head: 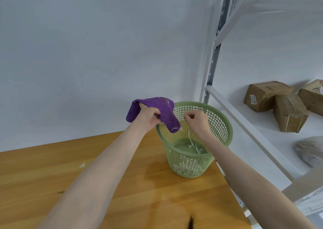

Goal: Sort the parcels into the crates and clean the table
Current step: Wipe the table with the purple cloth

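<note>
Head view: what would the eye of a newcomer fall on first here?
First comes the purple cloth, gripped by the left hand above the rim of the green basket, which stands at the far right corner of the wooden table. Beside it the right hand seems to pinch a thin pale strand over the basket's opening. Brown parcels lie on the white shelf at the right.

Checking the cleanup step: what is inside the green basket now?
In the green basket, white strips and scraps lie on the bottom. The purple cloth, gripped by the left hand, and the right hand, pinching a thin strand, hang over the rim and hide part of it.
</note>
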`<state>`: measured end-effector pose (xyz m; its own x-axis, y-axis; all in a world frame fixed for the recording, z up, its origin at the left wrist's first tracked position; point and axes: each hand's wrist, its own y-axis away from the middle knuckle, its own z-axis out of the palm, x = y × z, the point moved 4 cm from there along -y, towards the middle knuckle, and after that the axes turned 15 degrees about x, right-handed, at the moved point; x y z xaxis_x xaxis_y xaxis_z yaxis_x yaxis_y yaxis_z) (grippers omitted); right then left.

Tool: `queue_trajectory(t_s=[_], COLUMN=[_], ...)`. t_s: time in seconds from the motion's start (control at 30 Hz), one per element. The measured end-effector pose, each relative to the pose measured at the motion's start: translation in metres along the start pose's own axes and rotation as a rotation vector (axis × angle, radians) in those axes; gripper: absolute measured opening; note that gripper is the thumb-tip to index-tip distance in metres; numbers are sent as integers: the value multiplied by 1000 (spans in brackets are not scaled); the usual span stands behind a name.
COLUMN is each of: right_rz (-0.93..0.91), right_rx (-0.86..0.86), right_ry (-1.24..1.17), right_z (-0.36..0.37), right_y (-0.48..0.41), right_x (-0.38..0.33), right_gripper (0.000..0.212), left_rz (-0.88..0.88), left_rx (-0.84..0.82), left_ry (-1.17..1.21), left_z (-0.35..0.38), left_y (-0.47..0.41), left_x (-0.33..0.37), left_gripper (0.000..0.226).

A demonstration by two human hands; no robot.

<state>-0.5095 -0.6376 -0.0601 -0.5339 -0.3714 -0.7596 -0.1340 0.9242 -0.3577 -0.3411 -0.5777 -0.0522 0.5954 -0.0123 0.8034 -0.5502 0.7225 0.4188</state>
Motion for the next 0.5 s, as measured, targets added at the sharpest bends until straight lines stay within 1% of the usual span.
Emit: queue_trajectory(t_s=[0.1,0.17,0.2,0.27,0.3,0.33,0.37,0.4,0.43,0.47,0.5], right_rz=[0,43,68,79,77,93,149,242,348,431,479], right_rx=[-54,-60,-61,-51,-67,-125,-216,-328,-428,-489,-505], right_ry=[113,182,221,218,168,87,-17,-138,-272,-393,-479], right_z=[-3,-6,-8,-9,-8,-7,-4,0,3,5,7], right_y=[-3,-4,-3,-1,1,4,7,13,19,24,28], right_x=[14,23,25,26,23,18,14,10,6,2,1], right_gripper=[23,11,17,41,44,40,30,20,18,23,29], left_rz=[-6,-3,-3,-10,-15,-18,-17,-15,-9,-6,-7], left_rx=[-1,3,7,18,22,28,36,47,56,60,63], left_ry=[28,40,44,47,50,54,60,69,81,94,106], left_z=[-2,-2,-2,-1,-1,0,0,0,1,2,3], left_y=[-1,0,1,1,1,1,1,1,1,1,2], left_x=[4,3,3,2,1,0,-1,-2,-2,-3,-4], left_gripper=[83,83,83,82,83,83,84,85,85,86,87])
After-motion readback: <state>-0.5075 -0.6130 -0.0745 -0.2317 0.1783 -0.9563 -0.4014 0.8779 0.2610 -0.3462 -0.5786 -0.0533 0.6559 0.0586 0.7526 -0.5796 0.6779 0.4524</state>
